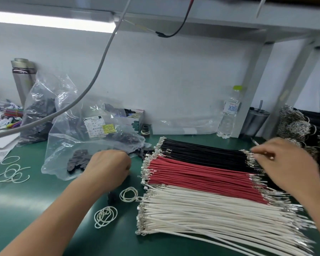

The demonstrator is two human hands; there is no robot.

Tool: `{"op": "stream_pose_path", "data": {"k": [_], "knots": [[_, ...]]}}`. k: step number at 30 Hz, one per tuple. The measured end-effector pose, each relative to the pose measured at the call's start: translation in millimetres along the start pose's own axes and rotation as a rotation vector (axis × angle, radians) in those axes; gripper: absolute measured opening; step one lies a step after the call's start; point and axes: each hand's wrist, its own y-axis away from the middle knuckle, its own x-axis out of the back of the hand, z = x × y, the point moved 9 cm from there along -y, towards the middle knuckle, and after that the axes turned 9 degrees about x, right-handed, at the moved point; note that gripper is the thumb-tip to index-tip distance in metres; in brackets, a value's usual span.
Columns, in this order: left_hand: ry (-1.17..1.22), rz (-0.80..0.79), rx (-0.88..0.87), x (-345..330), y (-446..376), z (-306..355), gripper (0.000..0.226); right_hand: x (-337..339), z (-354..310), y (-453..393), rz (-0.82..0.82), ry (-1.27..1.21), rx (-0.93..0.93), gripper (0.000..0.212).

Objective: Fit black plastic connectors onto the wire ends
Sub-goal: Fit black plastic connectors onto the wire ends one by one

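Note:
Three flat rows of short wires with metal crimp ends lie on the green mat: black wires (205, 152) at the back, red wires (201, 172) in the middle, white wires (207, 209) nearest me. Black plastic connectors (78, 161) spill from a clear bag (92, 145) at the left. My left hand (109, 165) rests curled at the bag's mouth, knuckles up; what its fingers hold is hidden. My right hand (286, 161) hovers over the right ends of the black wires, fingers blurred and spread.
Loose white rubber bands (105, 216) lie on the green mat (44, 200). A second bag of connectors (39, 115) and a metal flask (22, 80) stand at back left. A water bottle (229, 111) stands at back right, wire bundles (303, 130) at far right. A grey cable (92, 80) hangs across.

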Motion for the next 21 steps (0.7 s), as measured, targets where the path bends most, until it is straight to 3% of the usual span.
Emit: {"op": "stream_pose_path", "data": {"k": [1, 4, 7, 11, 15, 21], "knots": [[-0.003, 0.0, -0.002, 0, 0, 0, 0.021, -14, -26, -21, 0.005, -0.045, 0.038, 0.01], [0.042, 0.008, -0.036, 0, 3, 2, 0.019, -84, -89, -59, -0.241, -0.238, 0.07, 0.015], [0.106, 0.015, -0.065, -1, 5, 2, 0.022, -132, -111, -76, -0.377, -0.29, 0.018, 0.019], [0.172, 0.099, -0.058, 3, 4, -1, 0.024, -149, -113, -81, -0.344, -0.232, 0.004, 0.014], [0.294, 0.136, -0.052, 6, 5, 4, 0.026, -141, -112, -82, -0.261, -0.188, 0.034, 0.023], [0.52, 0.215, -0.022, 14, 5, 3, 0.018, -154, -111, -87, -0.351, -0.196, 0.029, 0.012]]}}
